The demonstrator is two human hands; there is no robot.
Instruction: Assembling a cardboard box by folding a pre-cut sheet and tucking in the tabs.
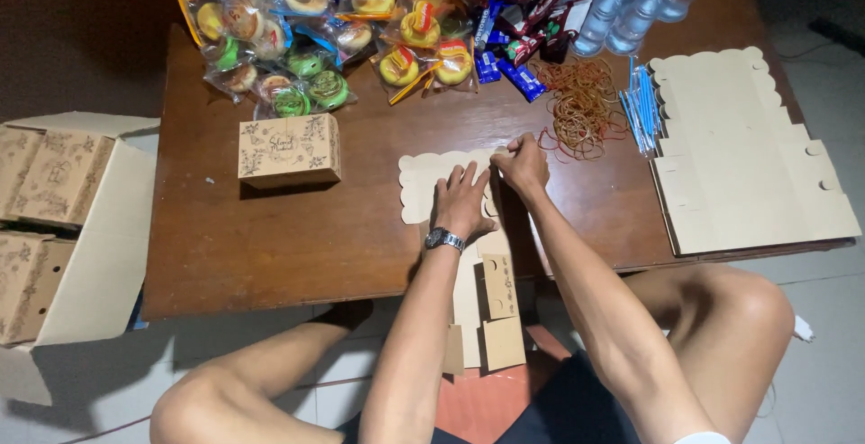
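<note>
Left hand [461, 199] lies spread flat on an unfolded cardboard box blank [423, 183] at the desk [270, 237] near edge — its lower part hangs over. Right hand [521, 163] pinches the blank's top edge; bare wood lies open to the left, below a folded box [288, 148].

Brown folded box [289, 149] beside wrapped snacks [342, 20]

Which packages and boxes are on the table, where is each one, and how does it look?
Folded box: left-centre, brown, dark floral print.
Wrapped pastries: far left-centre, clear bags, yellow and green.
Snack packets: far centre, dark red and blue.
Flat box blanks: right edge, plain brown, scalloped.
Unfolded blank: under left hand and right hand.
</note>
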